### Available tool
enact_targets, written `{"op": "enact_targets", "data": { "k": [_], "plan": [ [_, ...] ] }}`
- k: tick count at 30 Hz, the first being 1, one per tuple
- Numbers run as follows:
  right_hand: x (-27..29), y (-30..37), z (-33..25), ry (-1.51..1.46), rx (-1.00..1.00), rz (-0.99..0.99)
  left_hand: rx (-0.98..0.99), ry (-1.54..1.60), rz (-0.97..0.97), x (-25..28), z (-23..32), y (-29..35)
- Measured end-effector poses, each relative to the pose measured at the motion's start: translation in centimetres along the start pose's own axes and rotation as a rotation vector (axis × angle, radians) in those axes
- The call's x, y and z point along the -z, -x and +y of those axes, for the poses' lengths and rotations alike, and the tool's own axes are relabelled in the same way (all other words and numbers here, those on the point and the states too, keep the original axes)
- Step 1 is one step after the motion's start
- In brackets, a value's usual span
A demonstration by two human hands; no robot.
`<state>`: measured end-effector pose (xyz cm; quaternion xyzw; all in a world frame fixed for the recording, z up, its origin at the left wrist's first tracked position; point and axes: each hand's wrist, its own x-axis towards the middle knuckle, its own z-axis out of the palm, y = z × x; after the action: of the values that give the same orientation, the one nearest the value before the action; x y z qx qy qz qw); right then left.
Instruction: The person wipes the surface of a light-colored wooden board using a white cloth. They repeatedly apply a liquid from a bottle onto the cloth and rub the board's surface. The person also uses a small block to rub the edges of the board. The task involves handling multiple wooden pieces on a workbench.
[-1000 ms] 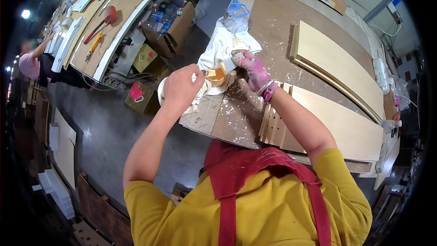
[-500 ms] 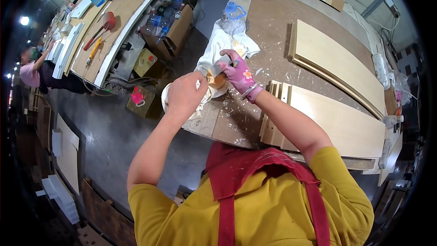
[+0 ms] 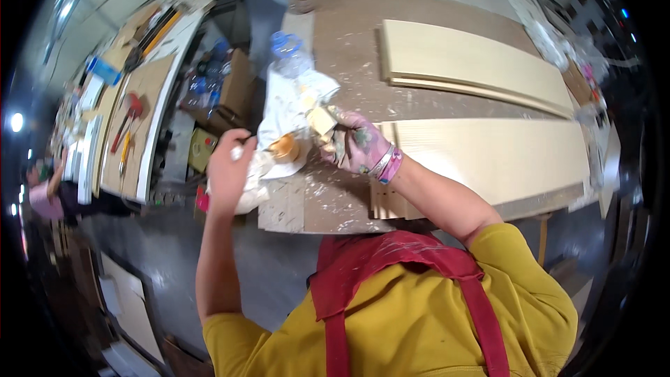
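My right hand point(image 3: 363, 143) gripped a pale block point(image 3: 322, 121); my left hand point(image 3: 229, 171) curled half closed, its hold unclear. White cloth point(image 3: 277, 113) lay under the bowl point(image 3: 285, 148), probably to catch drips.

Light is bright and fairly even over the workbench point(image 3: 349, 49), where the pale lower board point(image 3: 488, 150) carries a whitish sheen. A soft shadow darkens the bench top beneath the gloved right hand point(image 3: 328, 136). A lamp point(image 3: 17, 122) glares at far left; the concrete floor point(image 3: 174, 258) is dimmer, faintly shiny. Slight blur softens the left hand point(image 3: 230, 167). Fisheye distortion curves straight edges toward a black rim, where details smear.
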<state>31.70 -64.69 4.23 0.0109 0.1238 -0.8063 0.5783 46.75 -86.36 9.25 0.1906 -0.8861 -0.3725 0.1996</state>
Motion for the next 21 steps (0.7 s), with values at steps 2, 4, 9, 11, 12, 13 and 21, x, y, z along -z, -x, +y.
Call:
{"op": "enact_targets", "data": {
  "k": [2, 4, 9, 11, 12, 13, 21],
  "plan": [
    [1.5, 2.5, -1.2, -0.070, -0.033, -0.045, 0.085, 0.405, -0.027, 0.7, 2.7, 0.2],
    [2.5, 6.1, -1.9, -0.096, 0.024, -0.108, 0.233, 0.534, -0.094, 0.3, 1.8, 0.9],
    [6.2, 19.5, -5.4, -0.104, 0.384, -0.048, 0.323, 1.247, -0.563, -11.0, 7.1, 0.0],
    [8.4, 26.0, -6.8, 0.037, 0.608, 0.086, 0.143, 1.409, -0.936, -15.9, 10.1, -1.0],
    [9.2, 29.9, -7.6, 0.043, 0.676, 0.023, 0.059, 1.525, -1.023, -18.7, 13.3, -0.8],
    [10.0, 34.5, -8.2, 0.048, 0.753, -0.032, 0.148, 1.428, -0.838, -21.2, 16.7, 0.1],
    [13.6, 64.2, -14.8, 0.299, 1.431, 0.970, -0.261, 0.475, -0.705, -43.9, 34.3, -0.5]
  ]
}}
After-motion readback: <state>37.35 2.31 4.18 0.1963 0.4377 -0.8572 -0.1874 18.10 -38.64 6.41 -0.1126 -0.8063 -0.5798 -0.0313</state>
